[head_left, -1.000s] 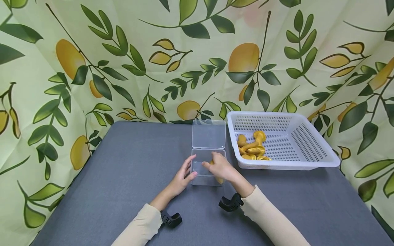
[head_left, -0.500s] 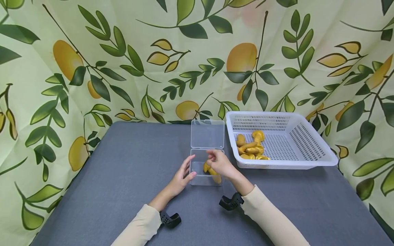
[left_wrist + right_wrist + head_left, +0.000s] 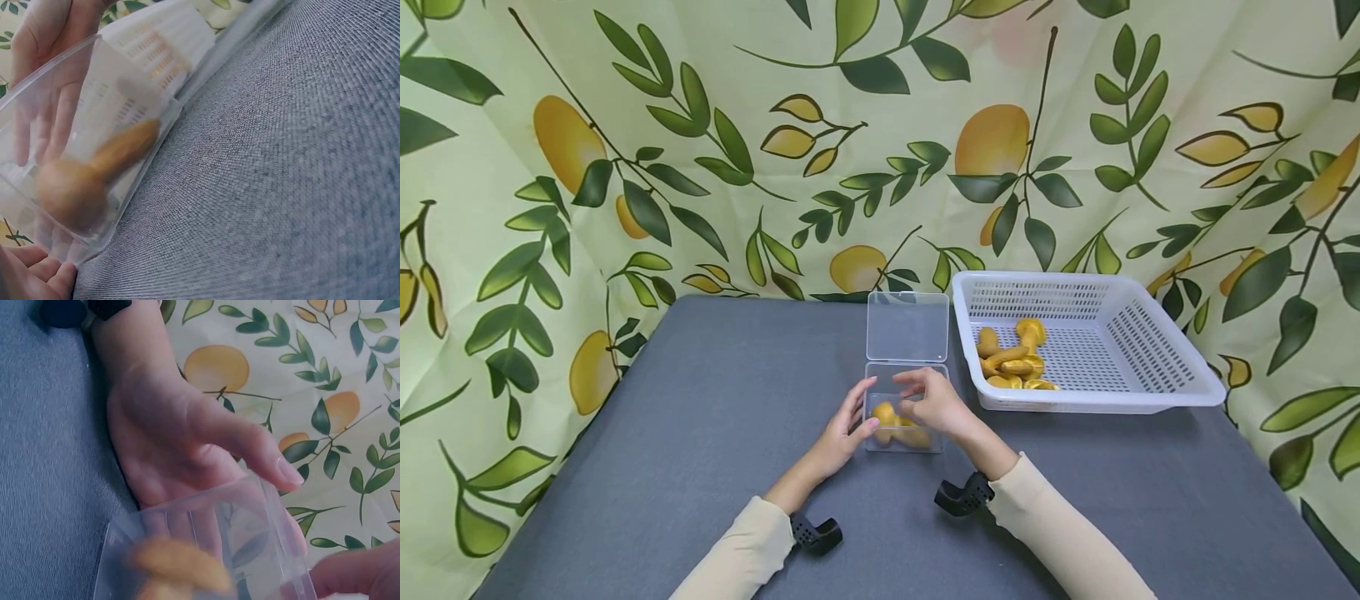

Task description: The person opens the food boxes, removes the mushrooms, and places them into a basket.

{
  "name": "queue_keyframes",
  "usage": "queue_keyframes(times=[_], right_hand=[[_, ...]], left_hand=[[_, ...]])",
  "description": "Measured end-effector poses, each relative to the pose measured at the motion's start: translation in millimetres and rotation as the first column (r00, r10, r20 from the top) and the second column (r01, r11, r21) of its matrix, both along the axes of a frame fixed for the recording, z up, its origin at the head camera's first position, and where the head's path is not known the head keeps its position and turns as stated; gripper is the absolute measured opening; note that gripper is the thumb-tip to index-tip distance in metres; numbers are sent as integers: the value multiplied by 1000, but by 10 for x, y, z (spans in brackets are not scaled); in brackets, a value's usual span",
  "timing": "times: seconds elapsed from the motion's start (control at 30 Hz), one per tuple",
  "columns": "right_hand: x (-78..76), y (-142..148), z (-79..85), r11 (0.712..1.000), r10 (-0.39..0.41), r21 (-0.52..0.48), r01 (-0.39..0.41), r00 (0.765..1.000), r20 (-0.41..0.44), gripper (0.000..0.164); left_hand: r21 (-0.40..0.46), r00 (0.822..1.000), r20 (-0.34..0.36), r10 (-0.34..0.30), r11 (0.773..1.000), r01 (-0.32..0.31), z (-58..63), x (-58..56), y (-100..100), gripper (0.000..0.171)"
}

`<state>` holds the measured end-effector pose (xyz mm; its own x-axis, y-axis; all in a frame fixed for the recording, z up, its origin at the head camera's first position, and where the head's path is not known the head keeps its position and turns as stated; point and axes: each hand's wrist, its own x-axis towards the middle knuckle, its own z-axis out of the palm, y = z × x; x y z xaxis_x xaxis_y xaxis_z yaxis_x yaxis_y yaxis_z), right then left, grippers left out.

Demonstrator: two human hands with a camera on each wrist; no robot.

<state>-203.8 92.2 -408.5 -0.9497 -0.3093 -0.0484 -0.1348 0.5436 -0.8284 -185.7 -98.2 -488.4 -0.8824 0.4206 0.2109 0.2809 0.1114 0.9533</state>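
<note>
A clear plastic box (image 3: 907, 400) stands on the table with its hinged lid (image 3: 907, 327) laid back. Inside it lies a yellow-brown mushroom (image 3: 886, 417), its round cap to the left and its stem to the right; the left wrist view shows this mushroom (image 3: 78, 190) through the wall. My left hand (image 3: 842, 429) rests against the box's left side, fingers and thumb spread. Over the box's right part my right hand (image 3: 931, 400) hovers with loosely bent fingers and nothing in them. Its fingers (image 3: 62, 119) appear through the clear plastic in the left wrist view.
Right of the box is a white perforated basket (image 3: 1097, 403) with several mushrooms (image 3: 1018, 358) at its left end. A grey cloth (image 3: 760, 358) covers the table. Behind hangs a curtain (image 3: 910, 208) printed with leaves and fruit.
The mushroom in the box has turned and shifted left, so its cap now lies near my left thumb. My right hand has let go of it and lifted slightly. The left hand stays put.
</note>
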Motion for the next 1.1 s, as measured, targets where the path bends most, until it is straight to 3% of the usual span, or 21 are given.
queue_keyframes(times=[0.13, 0.27, 0.63, 0.87, 1.1], right_hand=[[-32, 18, -15, 991, 132, -13, -132, 991, 11, 36], [-60, 20, -17, 983, 186, 8, -186, 983, 0, 33], [-161, -11, -4, 984, 156, 74, -159, 987, 43, 32], [-204, -55, 1, 982, 102, 148, -116, 990, 98, 35], [-234, -75, -33, 976, 95, 183, -120, 986, 140, 37]], left_hand=[[-3, 1000, 1, 3, 1000, -3, 4, 3, 0, 64], [-6, 1000, -2, 1, 1000, -2, -5, -12, 2, 62], [-22, 996, -84, 14, 1000, -16, -15, 4, 7, 62], [-6, 1000, -11, 3, 1000, -3, 2, -5, 0, 62], [-17, 1000, 3, 7, 1000, -7, 0, 2, 2, 62]])
